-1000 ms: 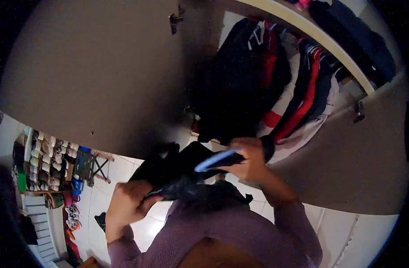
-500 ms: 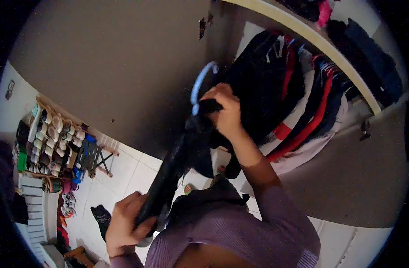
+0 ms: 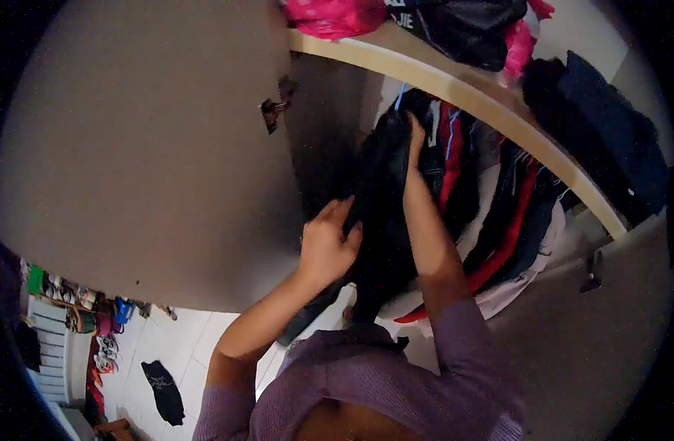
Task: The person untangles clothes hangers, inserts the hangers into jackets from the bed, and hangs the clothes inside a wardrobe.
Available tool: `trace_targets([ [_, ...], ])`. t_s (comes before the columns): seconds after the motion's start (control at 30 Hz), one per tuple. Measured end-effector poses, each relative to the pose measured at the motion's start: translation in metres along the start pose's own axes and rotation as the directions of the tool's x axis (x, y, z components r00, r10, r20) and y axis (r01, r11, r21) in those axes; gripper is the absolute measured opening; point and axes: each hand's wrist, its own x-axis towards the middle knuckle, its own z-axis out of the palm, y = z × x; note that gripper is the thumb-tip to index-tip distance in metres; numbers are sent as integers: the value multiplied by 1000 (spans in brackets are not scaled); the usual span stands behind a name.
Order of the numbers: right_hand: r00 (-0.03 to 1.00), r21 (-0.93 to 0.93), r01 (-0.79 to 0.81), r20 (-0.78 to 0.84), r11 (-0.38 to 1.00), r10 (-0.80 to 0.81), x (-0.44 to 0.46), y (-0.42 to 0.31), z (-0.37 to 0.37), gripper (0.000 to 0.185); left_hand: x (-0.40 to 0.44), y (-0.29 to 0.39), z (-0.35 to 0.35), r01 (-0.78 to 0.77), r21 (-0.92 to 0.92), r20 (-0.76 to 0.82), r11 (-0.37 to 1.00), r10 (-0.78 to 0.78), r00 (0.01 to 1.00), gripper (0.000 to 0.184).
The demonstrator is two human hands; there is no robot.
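A dark garment [image 3: 377, 173] hangs at the left end of the row of hung clothes in the wardrobe, a light blue hanger hook [image 3: 401, 95] showing at its top. My right hand [image 3: 416, 136] is up at the garment's shoulder, by the hanger, with its fingers partly hidden in the dark cloth. Lower down, my left hand [image 3: 328, 246] touches the garment's side, thumb and fingers apart. To the right hang red, white and dark clothes [image 3: 517, 224].
A curved-looking shelf edge [image 3: 454, 88] crosses above, with pink bundles [image 3: 337, 16] and folded dark clothes [image 3: 609, 132] on it. The open wardrobe door [image 3: 145, 162] stands left. A black cloth [image 3: 162, 392] lies on the floor; shoes [image 3: 105, 353] line the far left.
The dark garment and its blue hanger have gone from in front of me up into the wardrobe. Both hands have moved up, and the left has loosened its grip. The view has shifted upward.
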Motion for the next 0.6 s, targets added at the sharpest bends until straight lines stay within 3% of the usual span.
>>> trace_targets([
  [0.03, 1000, -4, -8, -5, 1000, 8, 31, 11, -3, 24, 17, 1, 10, 3, -1, 10, 1000, -3, 1000, 38],
  [0.07, 990, 352, -130, -7, 927, 142, 59, 22, -5, 24, 35, 1, 20, -47, 11, -15, 999, 47, 999, 41],
  [0.1, 964, 661, -222, 35, 717, 265, 71, 30, -7, 26, 51, -1, 28, -95, 24, -41, 995, 96, 995, 43],
  [0.13, 961, 661, -228, 35, 715, 275, 72, 24, -9, 26, 66, 0, 35, -88, 26, -34, 996, 89, 995, 43],
  [0.2, 949, 876, -272, 176, 399, 262, 75, 9, -14, 32, 90, 4, 47, -45, 10, 42, 999, 45, 998, 43],
  [0.23, 949, 876, -270, 171, 400, 266, 78, 32, -11, 32, 96, 0, 57, -46, 9, 48, 999, 45, 998, 43],
  [0.27, 953, 613, -186, -77, 768, 293, 81, 56, -1, 35, 101, -12, 71, -88, 58, 12, 994, 88, 996, 43],
  [0.3, 929, 201, -147, -307, 968, 205, 83, 74, 4, 39, 103, -23, 86, -127, 107, -23, 986, 131, 991, 43],
  [0.33, 982, -493, -21, -174, 870, -75, 67, 40, -8, 37, 101, -33, 101, -127, 104, -16, 986, 129, 992, 43],
  [0.37, 981, -495, -28, -178, 868, -70, 53, 17, -12, 37, 96, -43, 115, -109, 99, -25, 989, 112, 993, 46],
  [0.43, 941, -111, -336, -69, 935, 330, 28, -15, -15, 38, 95, -49, 124, -97, 95, -27, 991, 99, 995, 49],
  [0.5, 956, -306, -272, 27, 912, 294, -10, -39, -28, 40, 92, -45, 128, -118, 43, 3, 992, 118, 993, 57],
  [0.53, 965, -279, -241, 38, 930, 261, -29, -58, -32, 41, 89, -44, 115, -84, -27, 167, 996, 87, 982, 59],
  [0.57, 973, -248, -208, 48, 946, 227, -47, -77, -35, 42, 89, -53, 111, -84, -30, 174, 996, 88, 981, 59],
  [0.6, 966, -173, -211, 113, 962, 233, -61, -85, -43, 47, 88, -67, 108, -131, -167, 238, 977, 169, 956, 59],
])
